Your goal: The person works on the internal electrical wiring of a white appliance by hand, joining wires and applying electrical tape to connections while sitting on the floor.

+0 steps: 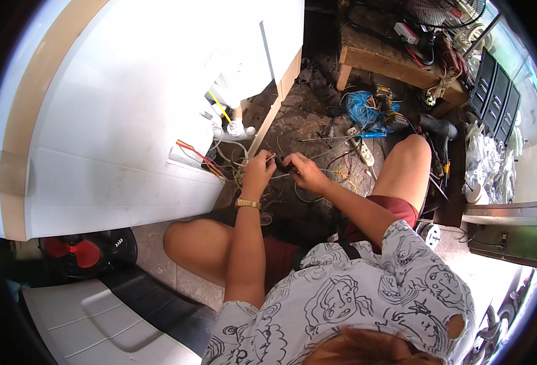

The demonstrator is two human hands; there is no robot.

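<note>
In front of me, my left hand (258,174) is closed, its fingertips pinched on a thin wire (272,157). Close on its right, my right hand (305,173) grips a small black object (287,166), mostly covered by the fingers, so its kind is unclear. Pale cable runs between and below the hands. To the left stands a large white appliance (110,128) with an opening at its lower corner. Red and yellow wires (200,156) and a white pipe fitting (236,128) come out there, and loose wires spread toward my left hand.
A white power strip (364,151), a blue-handled screwdriver (372,135), a blue tangled bundle (361,108) and a yellow-black power drill (387,100) lie to the right. Beyond is a wooden bench (384,56); black drawers (495,91) stand far right. A red-bladed fan (86,250) sits lower left.
</note>
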